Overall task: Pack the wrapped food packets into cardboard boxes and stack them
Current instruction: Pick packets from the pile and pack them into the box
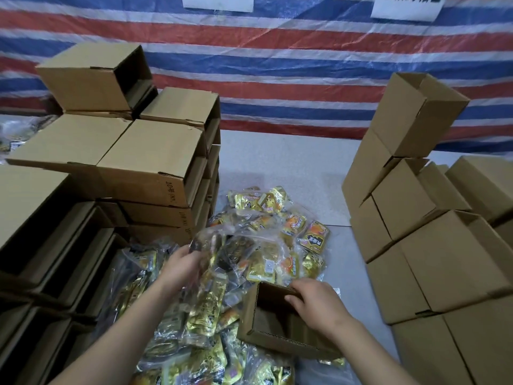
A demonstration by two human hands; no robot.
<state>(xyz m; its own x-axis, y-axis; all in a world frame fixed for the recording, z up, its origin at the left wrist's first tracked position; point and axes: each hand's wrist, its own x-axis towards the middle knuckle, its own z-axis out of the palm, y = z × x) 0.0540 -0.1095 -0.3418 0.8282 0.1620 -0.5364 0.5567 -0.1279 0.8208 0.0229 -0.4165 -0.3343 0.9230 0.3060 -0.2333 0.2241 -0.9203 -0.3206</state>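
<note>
A heap of gold and orange wrapped food packets (277, 229), bundled in clear plastic bags, covers the middle of the table. My left hand (181, 269) grips one clear bag of gold packets (212, 284) and holds it above the heap. An open, empty cardboard box (273, 333) lies tilted on the packets at the lower centre. My right hand (315, 304) holds that box by its far rim, fingers curled over the edge.
Stacked cardboard boxes (155, 162) with open sides stand at the left, more (50, 245) run along the near left. A second stack of boxes (416, 218) rises at the right. Grey table (291, 168) shows between them; a striped tarp (277, 65) hangs behind.
</note>
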